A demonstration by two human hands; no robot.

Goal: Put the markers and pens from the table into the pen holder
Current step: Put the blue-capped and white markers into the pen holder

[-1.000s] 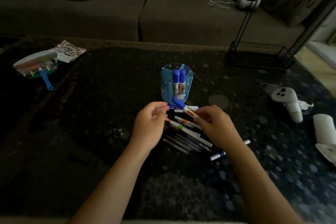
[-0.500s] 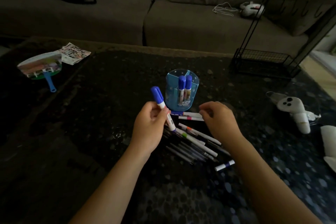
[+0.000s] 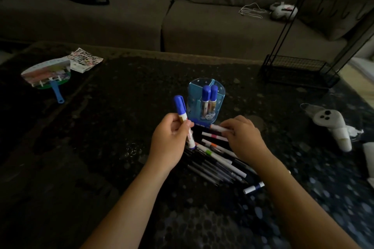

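Dimly, left hand (image 3: 171, 141) grips 1 marker (image 3: 183, 119) upright beside the holder (image 3: 205, 103); right hand (image 3: 241, 135) fingers pinch a pen (image 3: 217, 128), tip hidden.

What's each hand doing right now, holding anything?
Left hand: closed on a blue-capped marker, cap up.
Right hand: fingers pinching the end of a white pen on the table; not lifted.

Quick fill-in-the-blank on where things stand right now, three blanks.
1. The left hand holds a marker with a ___ cap.
2. The pen holder already contains ___ blue-capped markers.
3. The right hand reaches into the pile of pens lying on the ___.

Missing words: blue; two; table
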